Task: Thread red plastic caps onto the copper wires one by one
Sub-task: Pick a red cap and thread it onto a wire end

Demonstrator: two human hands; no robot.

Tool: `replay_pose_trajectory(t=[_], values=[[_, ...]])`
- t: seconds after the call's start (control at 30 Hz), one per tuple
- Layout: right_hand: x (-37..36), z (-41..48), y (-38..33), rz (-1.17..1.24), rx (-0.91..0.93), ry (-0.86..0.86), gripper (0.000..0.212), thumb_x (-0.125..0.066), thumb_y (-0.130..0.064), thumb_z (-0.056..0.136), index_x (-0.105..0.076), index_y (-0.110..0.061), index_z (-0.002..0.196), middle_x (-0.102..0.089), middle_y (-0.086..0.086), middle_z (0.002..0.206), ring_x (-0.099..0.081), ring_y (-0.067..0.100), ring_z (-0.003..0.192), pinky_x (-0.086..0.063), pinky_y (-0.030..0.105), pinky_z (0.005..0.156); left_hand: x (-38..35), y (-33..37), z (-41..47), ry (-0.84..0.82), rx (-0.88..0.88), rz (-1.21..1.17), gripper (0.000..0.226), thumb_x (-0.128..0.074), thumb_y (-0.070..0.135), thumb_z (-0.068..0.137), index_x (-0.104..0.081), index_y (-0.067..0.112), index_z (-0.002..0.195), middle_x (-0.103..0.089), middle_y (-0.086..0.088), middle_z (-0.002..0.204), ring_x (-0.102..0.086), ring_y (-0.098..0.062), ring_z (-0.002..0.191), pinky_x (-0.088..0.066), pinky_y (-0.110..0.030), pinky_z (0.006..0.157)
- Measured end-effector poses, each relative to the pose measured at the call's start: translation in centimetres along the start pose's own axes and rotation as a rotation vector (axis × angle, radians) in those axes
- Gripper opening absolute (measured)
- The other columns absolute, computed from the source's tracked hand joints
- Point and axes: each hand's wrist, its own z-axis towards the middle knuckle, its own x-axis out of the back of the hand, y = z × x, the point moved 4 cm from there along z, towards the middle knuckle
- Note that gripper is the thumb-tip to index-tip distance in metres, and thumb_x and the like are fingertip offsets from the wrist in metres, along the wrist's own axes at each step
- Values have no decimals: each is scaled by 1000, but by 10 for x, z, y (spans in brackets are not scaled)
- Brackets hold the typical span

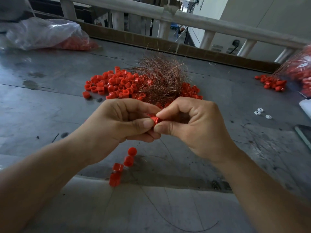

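Observation:
My left hand (117, 121) and my right hand (190, 125) meet above the grey table (50, 105), both pinching one small red cap (155, 119) between thumbs and fingertips. A thin copper wire (170, 153) trails down from under my hands toward me. Several threaded red caps (124, 163) hang in a string below my left hand. Behind my hands lies a pile of loose red caps (116, 84) with a bushy bundle of copper wires (159, 81) on top of it.
A clear plastic bag (47, 34) holding red caps sits at the far left; another bag (301, 71) with spilled caps (271, 82) is at the right edge. Small white pieces (261, 113) lie to the right. A wooden railing (168, 17) runs behind the table.

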Motion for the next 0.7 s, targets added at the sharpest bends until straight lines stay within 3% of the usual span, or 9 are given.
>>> replay_pose_trajectory(t=[0.1, 0.2, 0.33, 0.43, 0.6, 0.7], values=[[-1, 2, 2, 5, -65, -107, 29, -72, -24, 62, -66, -27, 90, -63, -7, 74, -63, 8, 72, -51, 17, 68, 2, -1, 1, -81, 31, -46, 45, -85, 29, 51, -72, 20, 93, -70, -17, 75, -69, -23, 66, -54, -23, 57], [-5, 1, 2, -141, -59, -205, 24, -75, -18, 70, -71, -16, 93, -59, -7, 81, -57, 5, 76, -46, 17, 71, 2, -3, 1, -103, 44, -41, 50, -84, 32, 53, -69, 20, 99, -70, -18, 76, -69, -25, 68, -55, -24, 58], [-1, 0, -5, -174, -19, -186, 9, -73, -14, 75, -69, -13, 83, -57, -6, 80, -55, 4, 73, -45, 15, 67, -5, 0, -1, -81, -65, 78, 58, -78, 40, 61, -60, 21, 112, -71, -15, 81, -70, -28, 75, -55, -25, 62], [-3, -2, -9, -224, 20, -191, 7, -70, -13, 77, -67, -10, 82, -57, -3, 80, -56, 7, 71, -48, 23, 65, -11, 2, -4, -40, -150, 163, 64, -77, 42, 60, -51, 27, 116, -71, -13, 80, -70, -25, 71, -55, -24, 61], [-7, -4, -11, -275, 58, -159, 10, -62, -15, 74, -67, -9, 80, -53, -9, 77, -51, 2, 68, -42, 13, 62, -14, 1, -7, -49, -202, 129, 61, -73, 37, 67, -48, 26, 122, -71, -11, 77, -70, -22, 69, -55, -25, 60], [-9, -6, -11, -221, 53, -131, 5, -64, -9, 74, -66, -10, 78, -52, -13, 76, -50, 0, 67, -40, 11, 63, -15, 1, -10, -38, -207, 115, 59, -75, 38, 66, -53, 35, 121, -71, -11, 76, -70, -22, 68, -55, -24, 60]])
